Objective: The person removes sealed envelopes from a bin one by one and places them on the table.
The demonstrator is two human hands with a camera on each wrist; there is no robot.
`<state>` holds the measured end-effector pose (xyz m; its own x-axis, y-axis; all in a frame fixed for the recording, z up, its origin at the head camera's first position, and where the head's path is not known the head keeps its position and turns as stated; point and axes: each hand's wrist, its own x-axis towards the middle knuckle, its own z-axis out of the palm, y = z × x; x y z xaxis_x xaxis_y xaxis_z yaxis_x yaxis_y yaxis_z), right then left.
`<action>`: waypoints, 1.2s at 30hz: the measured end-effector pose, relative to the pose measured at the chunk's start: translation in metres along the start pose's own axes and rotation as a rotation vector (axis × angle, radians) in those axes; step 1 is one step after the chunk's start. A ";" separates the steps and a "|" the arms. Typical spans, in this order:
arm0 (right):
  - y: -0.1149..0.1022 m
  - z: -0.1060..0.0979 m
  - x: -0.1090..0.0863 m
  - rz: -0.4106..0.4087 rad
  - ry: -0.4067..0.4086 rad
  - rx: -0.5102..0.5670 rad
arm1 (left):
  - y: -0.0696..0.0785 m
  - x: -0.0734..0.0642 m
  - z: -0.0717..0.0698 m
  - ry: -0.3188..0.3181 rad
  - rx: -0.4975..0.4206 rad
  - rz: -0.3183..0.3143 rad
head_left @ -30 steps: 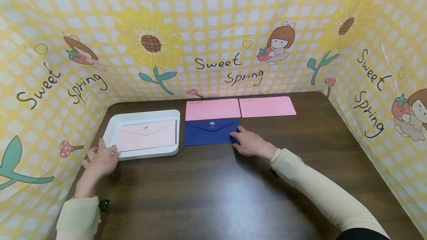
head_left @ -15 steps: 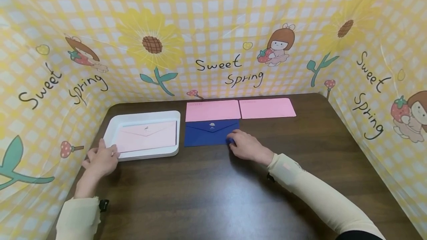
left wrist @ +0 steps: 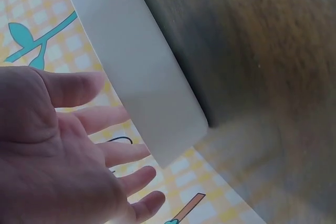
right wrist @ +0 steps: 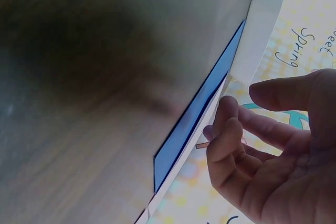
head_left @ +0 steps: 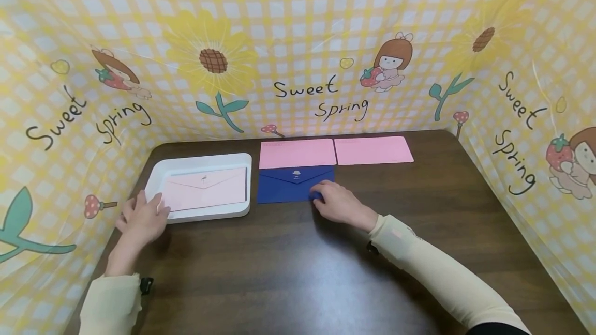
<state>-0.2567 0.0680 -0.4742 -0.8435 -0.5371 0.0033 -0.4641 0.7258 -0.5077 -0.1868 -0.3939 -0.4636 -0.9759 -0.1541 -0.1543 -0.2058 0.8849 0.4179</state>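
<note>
A blue envelope (head_left: pixel 281 190) with a small hat print lies flat on the table. Over its right part is my right hand (head_left: pixel 341 203), fingers loosely bent. In the right wrist view that hand's thumb stands apart from the fingers, with nothing between them; whether the fingertips touch the envelope is hard to tell. My left hand (head_left: pixel 144 221) is at the front left corner of a white tray (head_left: pixel 209 215). The left wrist view has its relaxed fingers beside the tray's wall (left wrist: pixel 136 66), the thumb apart from it. A pale pink envelope (head_left: pixel 200 198) with a flamingo print lies in the tray.
Behind the blue envelope lies a pink envelope (head_left: pixel 298 154), back against the table's far edge. Another pink envelope (head_left: pixel 374 150) lies to its right. A yellow checked cloth (head_left: pixel 298 30) surrounds the dark wooden table (head_left: pixel 261 273) at the back and sides.
My right hand has slid a little left over the blue envelope, its fingers more bent than before. My left hand's fingers have shifted slightly at the tray's corner. The envelopes lie where they were.
</note>
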 end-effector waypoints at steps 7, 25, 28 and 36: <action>-0.007 0.004 0.004 -0.027 0.043 0.051 | -0.001 0.002 0.004 0.004 0.055 0.010; -0.058 0.007 0.036 -0.084 0.140 0.207 | 0.006 0.000 0.004 -0.089 0.109 -0.021; -0.068 0.011 0.047 -0.099 0.129 0.211 | 0.005 -0.001 0.006 -0.094 0.110 -0.028; -0.092 0.019 0.073 -0.117 0.092 0.188 | 0.007 0.001 0.006 -0.126 0.102 -0.046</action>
<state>-0.2708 -0.0459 -0.4436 -0.8118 -0.5654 0.1459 -0.5092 0.5634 -0.6506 -0.1886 -0.3847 -0.4662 -0.9475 -0.1449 -0.2849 -0.2355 0.9191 0.3158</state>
